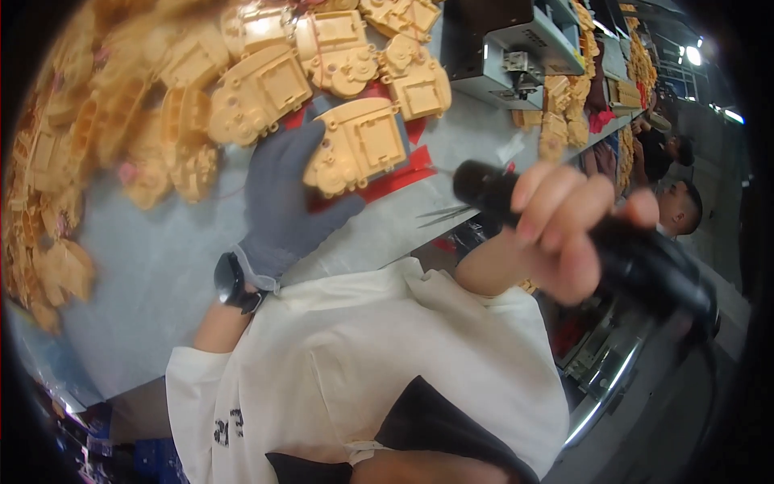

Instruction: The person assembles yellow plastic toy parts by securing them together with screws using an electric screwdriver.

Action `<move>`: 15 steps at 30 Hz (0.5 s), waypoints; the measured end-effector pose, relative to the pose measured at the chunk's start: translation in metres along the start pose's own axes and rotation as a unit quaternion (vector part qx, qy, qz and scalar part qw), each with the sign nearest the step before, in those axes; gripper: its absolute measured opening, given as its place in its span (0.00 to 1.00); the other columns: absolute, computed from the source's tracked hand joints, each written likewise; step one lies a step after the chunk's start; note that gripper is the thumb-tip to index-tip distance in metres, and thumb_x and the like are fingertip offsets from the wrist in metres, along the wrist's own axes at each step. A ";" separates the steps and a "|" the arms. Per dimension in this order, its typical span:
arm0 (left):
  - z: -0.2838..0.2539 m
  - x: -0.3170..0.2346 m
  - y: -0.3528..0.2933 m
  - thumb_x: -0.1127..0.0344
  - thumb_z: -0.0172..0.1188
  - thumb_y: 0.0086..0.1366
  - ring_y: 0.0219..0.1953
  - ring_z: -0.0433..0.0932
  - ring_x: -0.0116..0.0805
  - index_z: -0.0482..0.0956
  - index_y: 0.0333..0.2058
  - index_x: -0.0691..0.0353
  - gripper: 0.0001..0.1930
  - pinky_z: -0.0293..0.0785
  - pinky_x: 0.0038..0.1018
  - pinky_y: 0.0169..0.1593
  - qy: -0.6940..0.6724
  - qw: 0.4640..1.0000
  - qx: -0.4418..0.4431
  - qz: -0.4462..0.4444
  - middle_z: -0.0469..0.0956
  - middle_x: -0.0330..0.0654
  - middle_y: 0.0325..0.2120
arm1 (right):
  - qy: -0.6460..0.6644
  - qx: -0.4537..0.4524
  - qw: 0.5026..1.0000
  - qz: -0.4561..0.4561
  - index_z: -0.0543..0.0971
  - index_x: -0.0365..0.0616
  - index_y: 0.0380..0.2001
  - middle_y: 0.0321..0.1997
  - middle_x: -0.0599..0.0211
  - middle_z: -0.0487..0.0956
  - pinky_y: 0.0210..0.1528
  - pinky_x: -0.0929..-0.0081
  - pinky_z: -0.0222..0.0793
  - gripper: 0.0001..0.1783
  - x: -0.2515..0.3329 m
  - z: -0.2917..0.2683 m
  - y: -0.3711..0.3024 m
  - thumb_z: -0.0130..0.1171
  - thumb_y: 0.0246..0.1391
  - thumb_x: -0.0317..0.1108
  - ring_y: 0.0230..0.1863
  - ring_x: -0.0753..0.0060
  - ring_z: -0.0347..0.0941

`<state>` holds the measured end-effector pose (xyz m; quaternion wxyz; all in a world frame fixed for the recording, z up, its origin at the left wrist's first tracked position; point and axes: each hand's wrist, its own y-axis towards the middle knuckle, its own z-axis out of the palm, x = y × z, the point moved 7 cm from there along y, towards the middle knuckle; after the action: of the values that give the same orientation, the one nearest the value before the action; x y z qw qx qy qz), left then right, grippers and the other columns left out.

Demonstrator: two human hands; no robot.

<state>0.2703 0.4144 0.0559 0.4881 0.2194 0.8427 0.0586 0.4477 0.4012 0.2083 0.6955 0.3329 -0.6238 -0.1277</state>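
Note:
My left hand [282, 194], in a grey glove, grips a yellow plastic housing [359, 147] by its left side. The thumb lies along the housing's lower edge, and some fingers are hidden. Molded in the housing are a square recess and several round bosses. Beneath it, partly covered, lies a red piece [399, 176] on the grey table. My right hand [564, 222], bare, is wrapped round a black electric screwdriver [657, 262] held up to the right of the housing. The screwdriver's nose [481, 184] points left toward the housing, apart from it.
Many more yellow housings are heaped on the grey table [153, 266] at the left and back. A metal machine [516, 68] stands at the back right. Tweezers [445, 214] lie near the table edge. A cord [713, 387] hangs from the screwdriver. Other people sit farther right.

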 end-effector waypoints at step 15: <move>-0.004 0.006 -0.007 0.63 0.69 0.40 0.46 0.68 0.46 0.68 0.51 0.51 0.35 0.64 0.38 0.49 -0.038 0.999 -0.014 0.025 0.67 0.44 0.45 | 0.022 -0.013 0.997 0.074 0.60 0.49 0.49 0.20 0.65 0.68 0.28 0.64 0.64 0.26 -0.046 0.069 -0.003 0.53 0.46 0.23 0.18 0.68 0.66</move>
<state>0.2622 0.4110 0.0506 0.5209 0.2354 0.8172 0.0742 0.3739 0.4052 0.1709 0.7210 0.2798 -0.6294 -0.0763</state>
